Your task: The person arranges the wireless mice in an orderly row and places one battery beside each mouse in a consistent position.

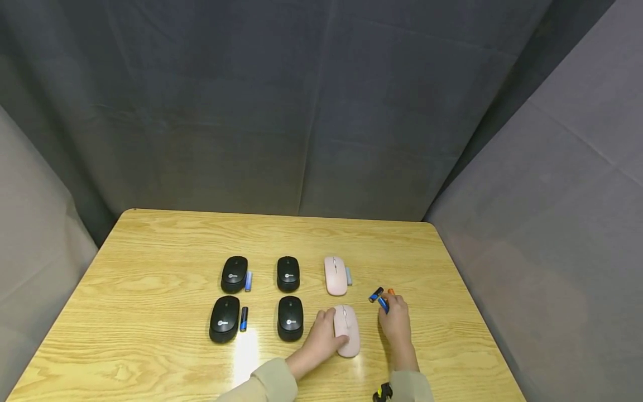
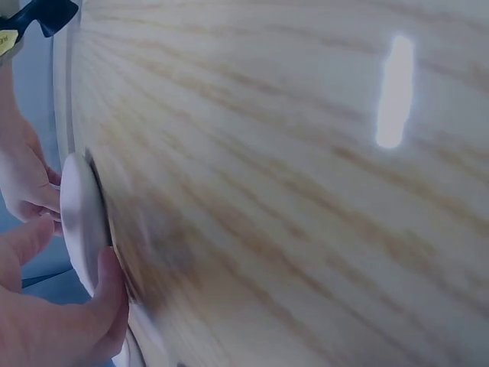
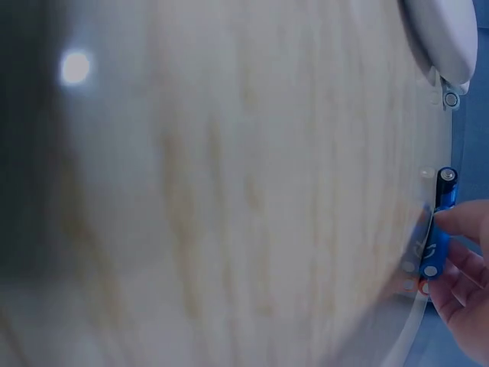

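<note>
My left hand (image 1: 321,336) grips a pale pink computer mouse (image 1: 348,330) at the table's front, thumb on its near right part and fingers along its left side. In the left wrist view the mouse (image 2: 80,206) lies flat between thumb and fingers. To its right, my right hand (image 1: 396,325) pinches a blue battery (image 1: 383,304), which also shows in the right wrist view as a blue cylinder (image 3: 434,251) at the fingertips. Right beside it lie a black-and-blue battery (image 1: 375,295) and an orange battery (image 1: 391,291), partly hidden by the hand.
Behind stands a second pink mouse (image 1: 335,276) with a grey-blue battery (image 1: 349,276) at its right. Several black mice (image 1: 290,318) form two rows to the left. A light blue battery (image 1: 248,281) and a dark battery (image 1: 243,319) lie among them. Grey curtains (image 1: 542,223) surround the wooden table (image 1: 166,240).
</note>
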A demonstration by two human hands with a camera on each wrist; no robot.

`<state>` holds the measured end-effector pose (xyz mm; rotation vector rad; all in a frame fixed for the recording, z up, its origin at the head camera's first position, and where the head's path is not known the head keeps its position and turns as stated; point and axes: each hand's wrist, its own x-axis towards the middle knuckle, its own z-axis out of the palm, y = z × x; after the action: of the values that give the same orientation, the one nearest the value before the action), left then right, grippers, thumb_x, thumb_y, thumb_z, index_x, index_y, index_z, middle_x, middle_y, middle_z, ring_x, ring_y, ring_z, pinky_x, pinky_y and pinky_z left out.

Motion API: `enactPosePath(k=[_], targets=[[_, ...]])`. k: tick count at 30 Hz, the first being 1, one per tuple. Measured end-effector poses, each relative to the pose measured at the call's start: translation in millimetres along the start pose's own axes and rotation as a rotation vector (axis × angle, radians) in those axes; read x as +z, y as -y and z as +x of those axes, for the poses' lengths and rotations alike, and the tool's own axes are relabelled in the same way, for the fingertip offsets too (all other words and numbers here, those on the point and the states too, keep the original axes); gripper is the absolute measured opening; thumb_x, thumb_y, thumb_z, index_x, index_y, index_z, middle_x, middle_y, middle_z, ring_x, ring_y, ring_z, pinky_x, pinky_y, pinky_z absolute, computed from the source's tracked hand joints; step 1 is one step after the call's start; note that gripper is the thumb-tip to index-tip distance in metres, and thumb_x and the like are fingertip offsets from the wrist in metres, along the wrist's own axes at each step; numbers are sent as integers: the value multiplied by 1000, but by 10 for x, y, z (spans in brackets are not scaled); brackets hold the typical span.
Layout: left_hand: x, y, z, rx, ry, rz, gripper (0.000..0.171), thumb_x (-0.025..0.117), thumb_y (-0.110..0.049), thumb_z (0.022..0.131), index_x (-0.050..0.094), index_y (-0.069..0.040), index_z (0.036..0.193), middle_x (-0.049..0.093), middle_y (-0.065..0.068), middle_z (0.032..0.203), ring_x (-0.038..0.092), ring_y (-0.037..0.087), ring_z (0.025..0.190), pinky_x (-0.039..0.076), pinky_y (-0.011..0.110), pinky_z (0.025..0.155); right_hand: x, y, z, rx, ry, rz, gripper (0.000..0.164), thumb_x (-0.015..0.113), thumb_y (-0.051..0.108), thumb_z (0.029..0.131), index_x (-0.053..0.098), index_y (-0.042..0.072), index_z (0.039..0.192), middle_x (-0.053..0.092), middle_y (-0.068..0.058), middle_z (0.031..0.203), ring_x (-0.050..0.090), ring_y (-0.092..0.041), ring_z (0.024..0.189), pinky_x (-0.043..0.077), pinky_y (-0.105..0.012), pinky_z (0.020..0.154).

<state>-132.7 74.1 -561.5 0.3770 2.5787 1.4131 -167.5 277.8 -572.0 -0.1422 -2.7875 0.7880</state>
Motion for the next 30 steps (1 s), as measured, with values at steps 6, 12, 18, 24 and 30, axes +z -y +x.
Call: enactPosePath(k=[6, 12, 18, 24, 30], targets=[[23, 7, 8, -13, -11, -10, 71, 75, -13, 70, 40, 14, 127, 47, 18, 100, 53, 26, 89, 46, 41, 85, 20, -17, 4, 10, 16, -7, 32, 58, -6, 79, 59, -4, 111, 55, -27, 105, 51, -44, 99, 48, -50, 80], [55, 28, 7, 8, -30, -23, 71, 76, -9, 70, 40, 14, 127, 48, 18, 100, 54, 28, 91, 46, 41, 85, 27, -30, 8, -2, 7, -13, 30, 60, -7, 79, 59, -5, 109, 56, -27, 103, 53, -45, 98, 48, -51, 79], [58, 40, 11, 26, -39, -22, 71, 76, -8, 69, 40, 15, 126, 48, 17, 100, 54, 28, 89, 47, 38, 83, 37, -34, 18, -16, 4, -19, 30, 60, -8, 79, 59, -7, 109, 57, -25, 97, 54, -45, 93, 49, -49, 75], [47, 28, 1, 23, -38, -34, 72, 75, -8, 70, 39, 15, 127, 48, 18, 100, 54, 29, 91, 46, 40, 84, 43, -27, 20, -26, -18, -22, 29, 60, -9, 78, 60, -7, 107, 58, -25, 94, 55, -43, 89, 49, -50, 74], [54, 27, -2, 13, -30, -37, 72, 75, -9, 71, 38, 15, 128, 48, 18, 101, 54, 28, 93, 45, 40, 86, 50, -33, 20, -8, -21, 7, 27, 59, -10, 79, 60, -6, 106, 57, -22, 90, 55, -37, 85, 48, -48, 72]])
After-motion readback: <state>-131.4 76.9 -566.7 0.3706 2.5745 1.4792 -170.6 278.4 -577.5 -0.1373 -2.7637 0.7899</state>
